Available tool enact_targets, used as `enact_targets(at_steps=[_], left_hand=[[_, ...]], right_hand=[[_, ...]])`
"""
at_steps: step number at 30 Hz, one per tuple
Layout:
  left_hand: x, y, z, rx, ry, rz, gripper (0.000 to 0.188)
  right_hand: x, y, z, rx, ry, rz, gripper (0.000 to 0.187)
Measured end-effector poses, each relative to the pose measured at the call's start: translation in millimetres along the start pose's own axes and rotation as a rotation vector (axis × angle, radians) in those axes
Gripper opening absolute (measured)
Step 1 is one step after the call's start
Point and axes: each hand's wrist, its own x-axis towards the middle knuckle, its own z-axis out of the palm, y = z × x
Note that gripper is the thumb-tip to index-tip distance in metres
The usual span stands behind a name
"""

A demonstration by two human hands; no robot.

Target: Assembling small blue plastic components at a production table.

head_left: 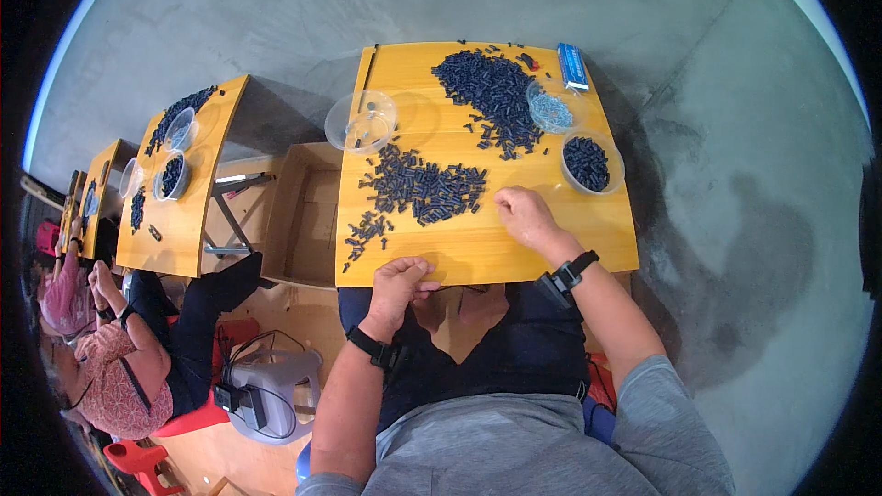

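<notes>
My left hand [401, 287] is at the front edge of the yellow wooden table [542, 257], its fingers curled together. What it holds, if anything, is too small to make out. My right hand [525, 214] hovers or rests over the tabletop farther right, fingers closed, and its contents are hidden. Left of it spreads a loose pile of small black cylindrical pieces [423, 186]. A larger heap of similar black pieces [487, 92] lies at the far side. A round clear tub [588, 186] full of black pieces stands to the right of my right hand.
Behind that tub is a clear bowl of small bluish metallic parts [551, 114], with a blue-and-white box [572, 66] at the far corner. A clear bowl [369, 121] overhangs the left edge. An open cardboard box [308, 211] sits left of the table. Another person [124, 358] works farther left.
</notes>
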Motion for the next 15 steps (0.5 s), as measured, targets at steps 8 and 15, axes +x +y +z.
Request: enact_targets(at_steps=[8,15], left_hand=[[-0.3,0.3,-0.4,-0.051,0.004,0.012,0.014],[-1.4,-2.0,-1.7,-0.058,-0.021,0.016,0.014]], right_hand=[[6.0,-26.5,14.2,-0.058,-0.085,0.007,0.014],[6.1,-24.2,16.0,-0.139,-0.124,-0.051,0.015]])
